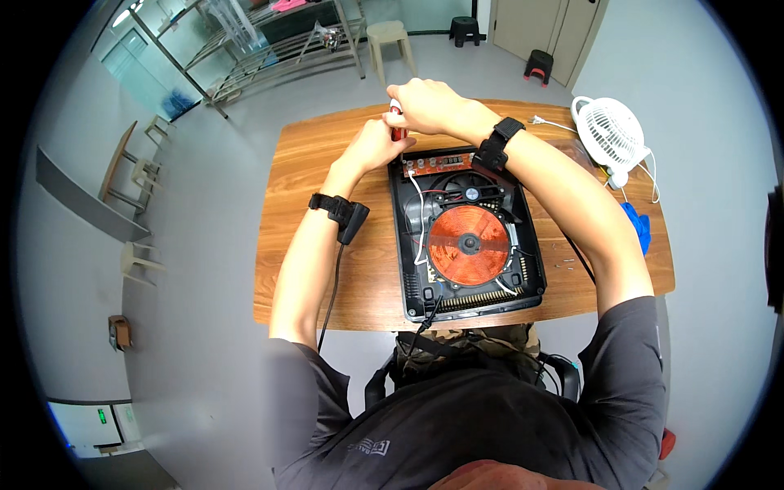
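Observation:
An opened induction cooker (395, 237) lies on the wooden table, its black casing holding a round copper coil (457, 245), a fan (471, 193) and an orange circuit board (441, 164) along the far edge. Above its far left corner, my right hand (433, 106) is closed round the top of a screwdriver with a red and white handle (398, 131). Lower down the same handle, my left hand (374, 147) is closed, thumb and fingers against it. The screwdriver's tip is too small to make out.
On the table's right stand a white fan (608, 131) with its cord and a blue cloth-like thing (637, 227). Several small screws (565, 263) lie right of the cooker. A black cable (331, 298) hangs from my left wristband. Stools (390, 37) and a metal rack (286, 61) stand beyond.

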`<state>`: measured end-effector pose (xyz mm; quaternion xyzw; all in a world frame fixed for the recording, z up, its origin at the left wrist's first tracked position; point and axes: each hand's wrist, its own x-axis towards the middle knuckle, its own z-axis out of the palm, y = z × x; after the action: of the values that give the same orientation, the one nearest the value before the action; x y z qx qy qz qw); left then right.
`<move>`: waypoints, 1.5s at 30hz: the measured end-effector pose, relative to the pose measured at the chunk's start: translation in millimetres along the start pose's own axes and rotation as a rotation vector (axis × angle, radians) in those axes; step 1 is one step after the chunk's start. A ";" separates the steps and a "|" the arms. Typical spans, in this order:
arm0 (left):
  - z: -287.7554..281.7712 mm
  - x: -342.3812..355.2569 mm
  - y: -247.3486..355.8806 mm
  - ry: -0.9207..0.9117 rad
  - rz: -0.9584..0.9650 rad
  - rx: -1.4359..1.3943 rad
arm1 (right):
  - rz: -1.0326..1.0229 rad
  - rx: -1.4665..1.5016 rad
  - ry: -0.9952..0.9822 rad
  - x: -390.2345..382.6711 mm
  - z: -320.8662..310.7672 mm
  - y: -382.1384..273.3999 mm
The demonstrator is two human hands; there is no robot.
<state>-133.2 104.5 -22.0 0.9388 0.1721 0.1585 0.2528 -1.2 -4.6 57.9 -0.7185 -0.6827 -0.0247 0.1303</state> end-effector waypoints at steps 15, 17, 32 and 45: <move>3.8 9.0 -10.2 -0.059 -0.032 0.052 | -0.028 -0.021 0.012 3.7 -3.3 2.2; 5.8 9.1 -12.7 -0.066 -0.025 0.067 | -0.018 -0.027 0.009 3.5 -0.8 3.1; 5.7 7.3 -8.1 -0.014 -0.002 0.021 | -0.015 -0.046 -0.005 4.9 0.3 3.9; 7.4 8.2 0.3 0.035 -0.043 0.104 | 0.115 -0.072 -0.039 12.7 1.2 1.6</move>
<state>-123.0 104.4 -26.2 0.9439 0.2046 0.1601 0.2039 1.0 8.0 59.2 -0.7611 -0.6415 -0.0280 0.0923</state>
